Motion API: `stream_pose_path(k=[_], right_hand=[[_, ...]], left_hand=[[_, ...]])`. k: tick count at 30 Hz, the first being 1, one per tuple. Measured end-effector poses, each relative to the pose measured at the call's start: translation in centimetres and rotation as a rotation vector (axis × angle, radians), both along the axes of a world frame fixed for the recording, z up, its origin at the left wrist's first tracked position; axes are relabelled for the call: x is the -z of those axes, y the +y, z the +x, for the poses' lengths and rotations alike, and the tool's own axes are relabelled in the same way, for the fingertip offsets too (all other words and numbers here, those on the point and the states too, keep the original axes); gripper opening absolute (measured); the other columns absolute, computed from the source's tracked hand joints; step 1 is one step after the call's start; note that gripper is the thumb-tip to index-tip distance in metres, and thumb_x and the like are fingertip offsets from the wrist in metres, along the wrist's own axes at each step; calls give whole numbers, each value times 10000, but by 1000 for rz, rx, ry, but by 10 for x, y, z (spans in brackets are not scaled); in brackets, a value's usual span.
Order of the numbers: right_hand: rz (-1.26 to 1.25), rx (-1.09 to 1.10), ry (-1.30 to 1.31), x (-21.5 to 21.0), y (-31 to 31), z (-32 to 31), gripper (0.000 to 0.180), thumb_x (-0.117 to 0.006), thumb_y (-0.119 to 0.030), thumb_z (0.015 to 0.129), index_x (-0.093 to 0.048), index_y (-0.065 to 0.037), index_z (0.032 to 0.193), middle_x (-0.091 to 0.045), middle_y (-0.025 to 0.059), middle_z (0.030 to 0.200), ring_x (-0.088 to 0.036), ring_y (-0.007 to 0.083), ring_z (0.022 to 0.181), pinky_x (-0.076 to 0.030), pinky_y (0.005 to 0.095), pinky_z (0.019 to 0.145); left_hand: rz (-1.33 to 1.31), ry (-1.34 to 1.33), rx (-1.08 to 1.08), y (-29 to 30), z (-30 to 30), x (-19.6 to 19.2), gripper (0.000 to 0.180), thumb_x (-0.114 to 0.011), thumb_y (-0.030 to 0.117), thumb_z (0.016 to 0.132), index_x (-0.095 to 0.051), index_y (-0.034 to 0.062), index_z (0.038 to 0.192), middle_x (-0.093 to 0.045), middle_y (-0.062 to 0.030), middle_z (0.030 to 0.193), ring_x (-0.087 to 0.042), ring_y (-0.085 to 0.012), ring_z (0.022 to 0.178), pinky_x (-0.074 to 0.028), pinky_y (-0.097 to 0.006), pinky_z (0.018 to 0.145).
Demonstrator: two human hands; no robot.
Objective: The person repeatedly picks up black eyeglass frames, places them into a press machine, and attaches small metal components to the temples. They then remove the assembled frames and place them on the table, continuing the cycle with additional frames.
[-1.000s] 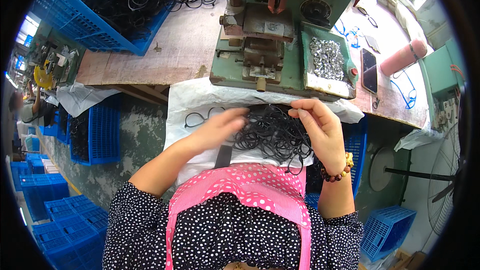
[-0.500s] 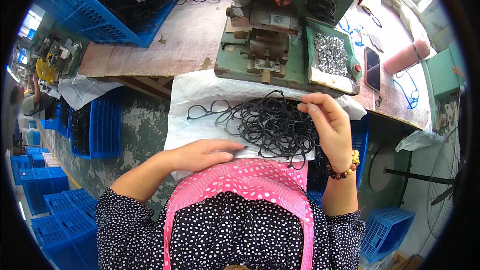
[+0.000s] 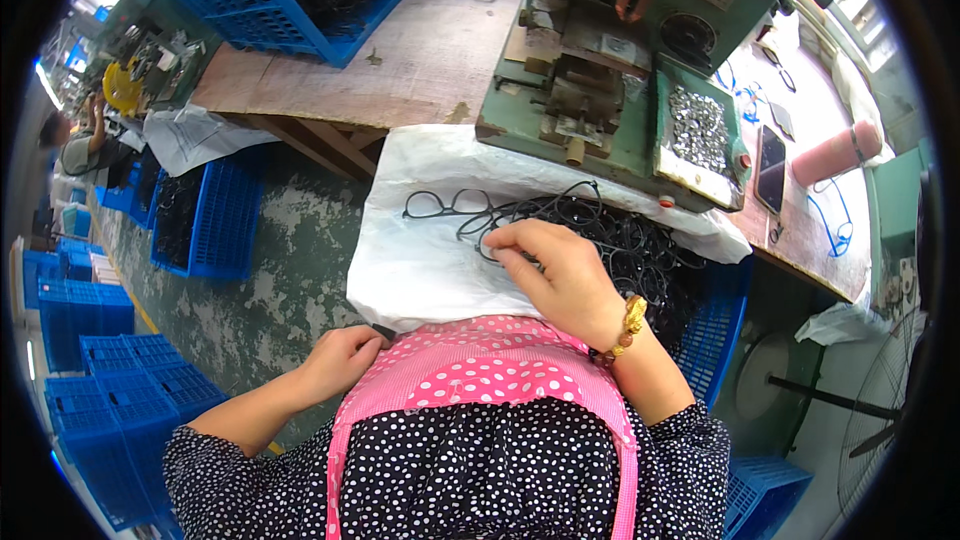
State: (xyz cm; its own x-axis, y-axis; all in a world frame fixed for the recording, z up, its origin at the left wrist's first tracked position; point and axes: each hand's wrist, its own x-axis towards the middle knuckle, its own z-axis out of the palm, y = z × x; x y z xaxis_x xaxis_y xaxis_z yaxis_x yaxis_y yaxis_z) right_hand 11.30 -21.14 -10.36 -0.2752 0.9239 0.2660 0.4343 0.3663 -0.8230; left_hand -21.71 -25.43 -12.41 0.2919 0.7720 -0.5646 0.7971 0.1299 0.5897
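Note:
A tangled pile of black eyeglass frames (image 3: 645, 250) lies on a white sheet (image 3: 430, 270) spread between my lap and the machine. My right hand (image 3: 560, 275) is over the pile's left side, its thumb and forefinger pinched at a black eyeglass frame (image 3: 483, 232). Just beyond those fingertips, one frame (image 3: 447, 204) lies spread apart from the heap. My left hand (image 3: 343, 365) is low by the pink apron's left edge, fingers curled in. A small dark piece (image 3: 385, 332) shows at its fingertips; what it is I cannot make out.
A green machine (image 3: 600, 70) stands on the bench ahead, with a tray of small shiny metal parts (image 3: 700, 130) at its right. A phone (image 3: 770, 170) and a pink bottle (image 3: 835, 155) lie farther right. A blue crate (image 3: 330, 35) of black frames sits back left.
My right hand has moved left across the pile. My left hand has drawn back off the sheet toward my left side and curled. The view has shifted, so the bench appears farther right.

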Motion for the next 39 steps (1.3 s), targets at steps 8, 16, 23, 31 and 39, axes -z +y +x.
stream_pose_path(k=[8, 16, 23, 31, 39], right_hand=[[-15, 102, 35, -4, 1, 12, 156, -640, -93, 929, -707, -35, 1057, -714, 153, 999, -681, 351, 938, -540, 402, 835], [186, 765, -143, -14, -3, 119, 178, -629, -71, 945, -667, -28, 1114, -681, 156, 966, -693, 320, 801, -548, 393, 736], [208, 953, -722, 15, 64, 177, 494, -717, -238, 884, -574, -48, 1317, -614, 156, 1187, -605, 353, 1114, -521, 459, 894], [110, 763, -751, 7, 113, 209, 328, -690, -168, 868, -648, -104, 1187, -624, 143, 1157, -581, 353, 1098, -484, 449, 935], [6, 837, -576, -17, 34, 181, 380, -743, -279, 899, -609, -92, 1201, -660, 124, 1045, -689, 344, 863, -560, 440, 736]], left_hand=[[-49, 196, 196, 17, -25, 96, 575, -522, 550, 976, -688, 33, 1166, -720, -244, 1041, -690, -425, 982, -537, -473, 875], [-38, -34, -620, 111, -93, 161, 244, -553, 160, 978, -619, 25, 1169, -694, -109, 824, -653, -195, 570, -530, -346, 468], [487, -593, -563, 180, -2, 59, 205, -496, 84, 1032, -632, 48, 1180, -651, -14, 977, -567, -67, 763, -482, -225, 682], [506, -670, -164, 202, 101, 40, 177, -521, 27, 1013, -655, -4, 1124, -658, -41, 958, -609, -103, 793, -512, -244, 740], [504, -732, -312, 257, 105, 46, 196, -492, 62, 1032, -647, 16, 1144, -635, -11, 883, -520, -49, 678, -439, -203, 619]])
